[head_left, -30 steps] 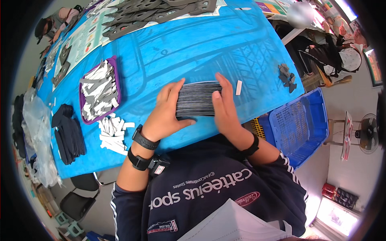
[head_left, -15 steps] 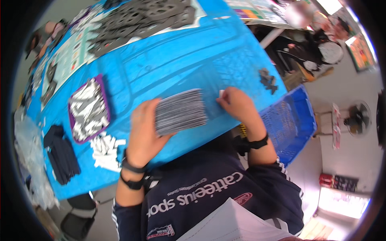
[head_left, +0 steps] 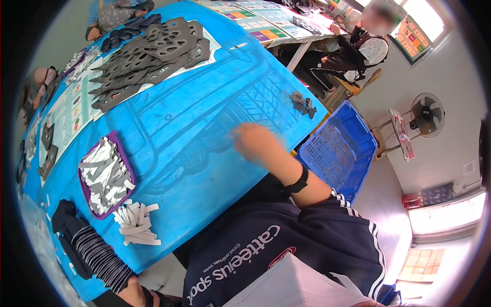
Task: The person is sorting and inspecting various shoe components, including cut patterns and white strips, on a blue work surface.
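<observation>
At the lower left, my left hand (head_left: 134, 292) grips the near end of a long stack of thin dark pieces with pale edges (head_left: 103, 260). That stack lies against a dark navy bundle of similar strips (head_left: 65, 217) at the table's left edge; whether it rests on the bundle or beside it I cannot tell. My right hand (head_left: 255, 143) hovers over the middle of the blue-covered table (head_left: 204, 194). Its fingers look curled but are smeared by motion. Closest to my left hand are a loose heap of white strips (head_left: 137, 225) and a purple-rimmed tray (head_left: 132, 166) of white and grey strips.
Dark grey cut-out foam pieces (head_left: 153, 56) are piled at the far side. Small grey scraps (head_left: 303, 104) lie near the right edge, beside a blue plastic crate (head_left: 340, 148). Other people work at the far left and beyond the far right table (head_left: 291, 38). A fan (head_left: 427, 113) stands at right.
My left hand has carried the striped stack from the table's middle to the navy bundle at lower left. My right hand has moved left and no white bit shows in it. The view has turned.
</observation>
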